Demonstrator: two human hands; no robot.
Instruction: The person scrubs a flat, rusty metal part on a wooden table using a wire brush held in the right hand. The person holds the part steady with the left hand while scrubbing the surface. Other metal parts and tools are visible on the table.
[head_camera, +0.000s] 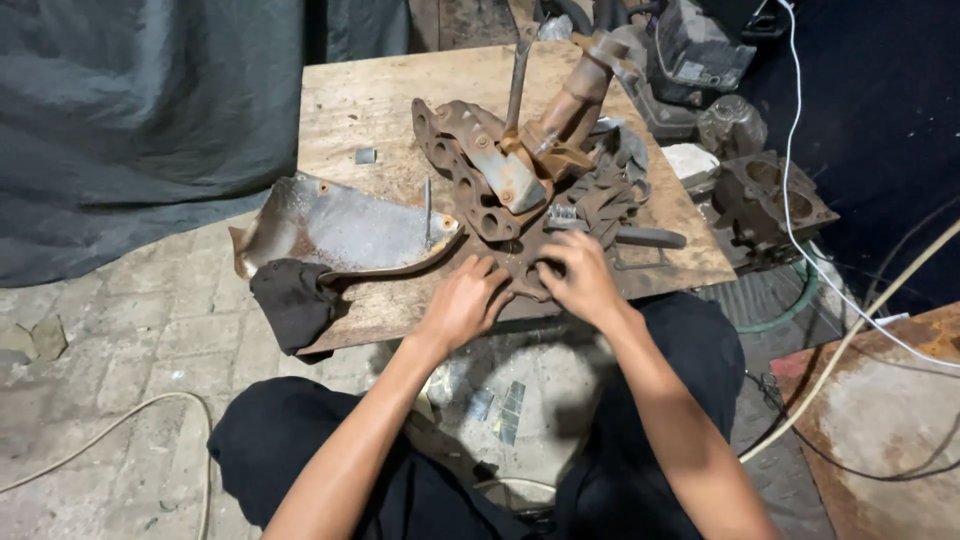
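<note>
Both hands press on a dark flat gasket (520, 268) at the near edge of the wooden desk (360, 100). Left hand (462, 303) fingers curled on its edge, right hand (580, 280) gripping its other side. Rusty exhaust manifold (500, 165) just behind; metal heat shield (340, 225) and black rag (295, 300) to the left.

A rusty brown manifold (480, 170) lies on pale wood (360, 100) (beside a black rag (292, 300)).

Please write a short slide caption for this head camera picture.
Both hands, left hand and right hand, press on a rusty manifold gasket on a wooden board.
</note>
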